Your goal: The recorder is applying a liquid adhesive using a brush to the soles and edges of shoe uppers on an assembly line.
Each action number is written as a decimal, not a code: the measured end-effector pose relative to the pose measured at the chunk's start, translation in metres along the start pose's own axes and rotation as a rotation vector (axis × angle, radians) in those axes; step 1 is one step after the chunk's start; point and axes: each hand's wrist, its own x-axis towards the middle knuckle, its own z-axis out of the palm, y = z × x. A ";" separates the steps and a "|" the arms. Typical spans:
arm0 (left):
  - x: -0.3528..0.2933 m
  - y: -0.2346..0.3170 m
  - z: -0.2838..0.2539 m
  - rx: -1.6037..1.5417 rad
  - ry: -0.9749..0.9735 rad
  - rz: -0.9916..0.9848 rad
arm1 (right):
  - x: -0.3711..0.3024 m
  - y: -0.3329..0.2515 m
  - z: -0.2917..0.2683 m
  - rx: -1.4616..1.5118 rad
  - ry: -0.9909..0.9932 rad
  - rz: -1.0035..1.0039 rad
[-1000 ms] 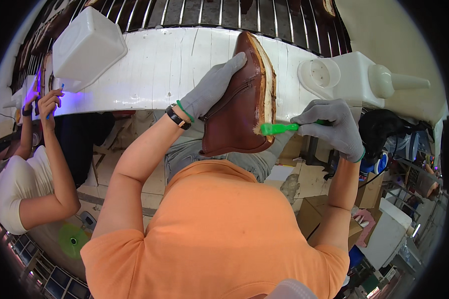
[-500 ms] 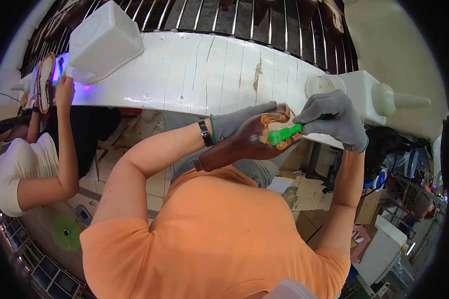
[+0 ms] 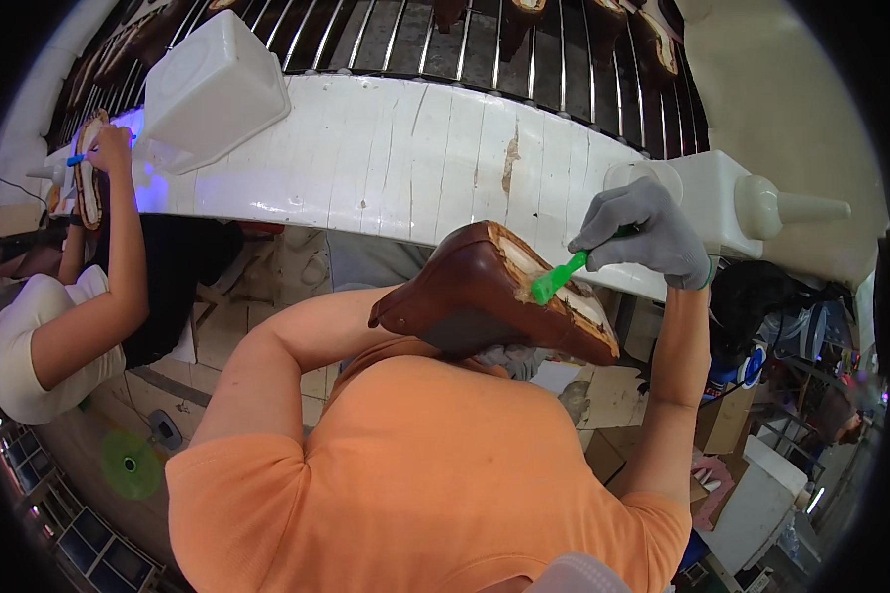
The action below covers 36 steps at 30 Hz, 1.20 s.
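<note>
A brown leather boot upper [image 3: 445, 287], its unsoled underside showing a pale middle and a rough tan rim, is held tilted in front of my chest. My left hand [image 3: 512, 359], in a grey glove, is mostly hidden behind and under the boot, supporting it. My right hand [image 3: 648, 232], also gloved in grey, pinches the handle of a green brush [image 3: 561, 279]. The brush's pale bristles touch the boot's underside near its middle.
A white bench [image 3: 366, 148] curves ahead, with an upturned white tub [image 3: 213, 89] on it. Beyond runs a roller conveyor [image 3: 396, 35] carrying more boots. A white container with a spout [image 3: 761, 203] stands right. At left a co-worker's hand [image 3: 111, 148] works on another piece of footwear.
The boot has turned, so its toe now points to the lower right and my left hand has gone behind it. The brush has shifted slightly, still on the underside.
</note>
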 end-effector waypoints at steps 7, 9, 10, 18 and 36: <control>0.030 -0.028 -0.026 -0.297 0.059 0.048 | -0.015 -0.017 0.015 -0.121 0.236 0.031; 0.039 -0.034 -0.040 -0.381 0.108 -0.002 | -0.016 -0.022 0.019 -0.164 0.290 0.008; 0.045 -0.035 -0.046 -0.363 0.103 0.010 | -0.016 -0.024 0.021 -0.178 0.312 0.020; 0.047 -0.023 -0.073 -0.403 0.346 -0.144 | -0.027 -0.038 0.031 -0.280 0.406 0.278; 0.044 -0.010 -0.128 0.247 0.560 -0.132 | -0.050 0.038 -0.001 0.123 0.297 0.212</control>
